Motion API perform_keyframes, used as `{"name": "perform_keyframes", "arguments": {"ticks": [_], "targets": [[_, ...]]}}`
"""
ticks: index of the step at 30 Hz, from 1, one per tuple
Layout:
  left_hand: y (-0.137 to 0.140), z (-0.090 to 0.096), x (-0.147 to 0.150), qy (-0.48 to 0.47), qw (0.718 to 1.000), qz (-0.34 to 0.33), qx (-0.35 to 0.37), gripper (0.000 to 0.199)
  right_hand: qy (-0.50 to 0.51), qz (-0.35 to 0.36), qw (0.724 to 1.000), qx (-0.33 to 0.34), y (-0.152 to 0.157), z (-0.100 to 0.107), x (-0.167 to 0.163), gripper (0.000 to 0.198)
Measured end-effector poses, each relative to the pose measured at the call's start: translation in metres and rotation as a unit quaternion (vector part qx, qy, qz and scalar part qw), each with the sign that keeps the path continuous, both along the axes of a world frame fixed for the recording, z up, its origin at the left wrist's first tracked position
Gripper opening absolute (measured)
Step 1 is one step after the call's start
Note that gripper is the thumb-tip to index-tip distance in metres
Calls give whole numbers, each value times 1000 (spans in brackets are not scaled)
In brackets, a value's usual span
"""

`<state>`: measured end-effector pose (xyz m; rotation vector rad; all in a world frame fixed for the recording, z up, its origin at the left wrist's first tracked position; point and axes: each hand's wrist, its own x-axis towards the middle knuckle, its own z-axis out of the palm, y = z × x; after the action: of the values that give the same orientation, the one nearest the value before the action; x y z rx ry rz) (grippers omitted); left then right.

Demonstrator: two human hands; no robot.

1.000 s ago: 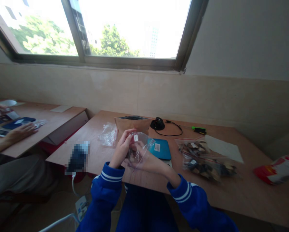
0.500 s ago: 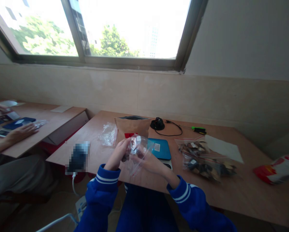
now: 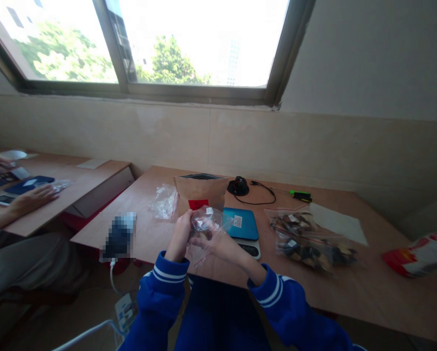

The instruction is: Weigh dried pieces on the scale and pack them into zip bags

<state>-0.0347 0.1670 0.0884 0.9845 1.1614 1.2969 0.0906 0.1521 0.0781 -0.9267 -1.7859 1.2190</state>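
A clear plastic zip bag [image 3: 208, 214] with a small white label is between my hands, above the table's front part. My left hand [image 3: 181, 233] is closed on the bag's left side. My right hand [image 3: 218, 243] is at its right and lower part, fingers curled against or inside the plastic; the film's glare hides which. Just behind stands an open brown paper pouch [image 3: 201, 187] with a red label. Right of it, close to my right hand, lies a kitchen scale [image 3: 244, 225] with a blue top.
Bags of dark and tan pieces [image 3: 306, 253] lie right, by a white sheet [image 3: 338, 224]. A black round stand [image 3: 238, 186] with a cable and a green-black tool [image 3: 300, 196] are behind. Clear bags [image 3: 164, 202] lie left. A co-worker's hand [image 3: 37, 199] rests on the neighbouring table.
Both hands and the bag have shifted slightly down. My right hand's fingers have spread and moved left against the bag, and more of the scale's display shows.
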Motion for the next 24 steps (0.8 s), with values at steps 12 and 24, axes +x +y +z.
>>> {"name": "perform_keyframes", "arguments": {"ticks": [12, 24], "targets": [[-7, 2, -3, -112, 984, -85, -106, 27, 20, -3, 999, -39, 4, 6, 4, 28], [-17, -2, -12, -138, 981, -82, -110, 31, 59, -16, 998, 3, 7, 11, 8, 18]]}}
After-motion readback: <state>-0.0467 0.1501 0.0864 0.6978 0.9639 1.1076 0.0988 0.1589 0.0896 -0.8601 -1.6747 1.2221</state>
